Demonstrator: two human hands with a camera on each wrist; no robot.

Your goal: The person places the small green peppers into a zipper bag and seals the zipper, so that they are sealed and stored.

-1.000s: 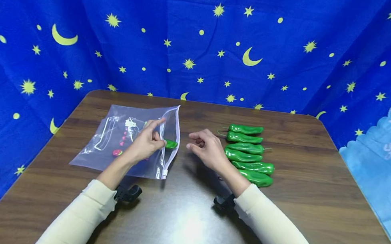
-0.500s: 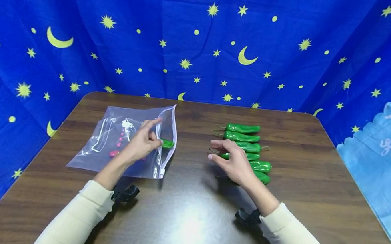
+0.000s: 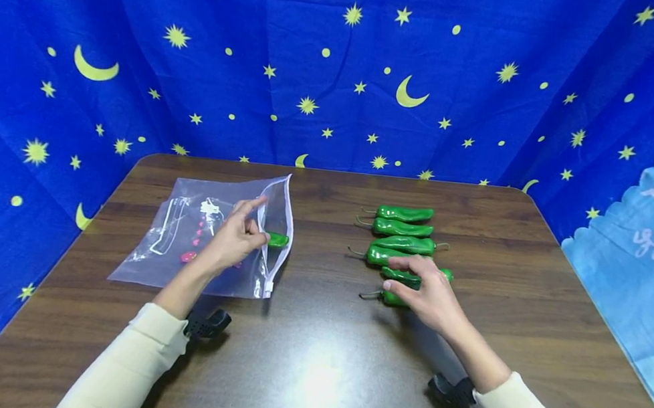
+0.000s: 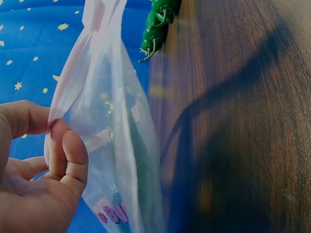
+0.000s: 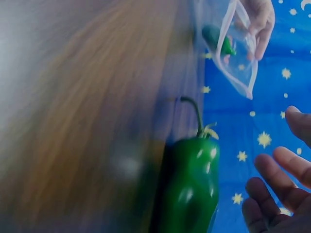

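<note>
My left hand (image 3: pixel 232 237) pinches the upper lip of a clear slider zip bag (image 3: pixel 141 267) by its open mouth; the left wrist view shows the bag film (image 4: pixel 92 150) between thumb and fingers. Inside lies a green pepper (image 3: pixel 278 240), partly hidden by the hand. My right hand (image 3: pixel 430 295) hovers over the near end of a row of green peppers, thumb and fingers apart, holding nothing. Under it are the nearest pepper (image 3: pixel 392 299) and the one behind (image 3: pixel 396 275), both partly covered. The right wrist view shows a pepper (image 5: pixel 192 187) beside the spread fingers (image 5: pixel 272 179).
Several more peppers, such as the farthest one (image 3: pixel 404 213), lie side by side on the wooden table (image 3: pixel 312 337). The bag's white slider (image 3: pixel 268 287) sits at the near corner of its mouth. A blue star-patterned cloth (image 3: pixel 225 85) hangs behind the table.
My right hand has moved right and nearer to me, from beside the bag mouth to above the near peppers. The left hand keeps its grip on the bag. The view has shifted slightly.
</note>
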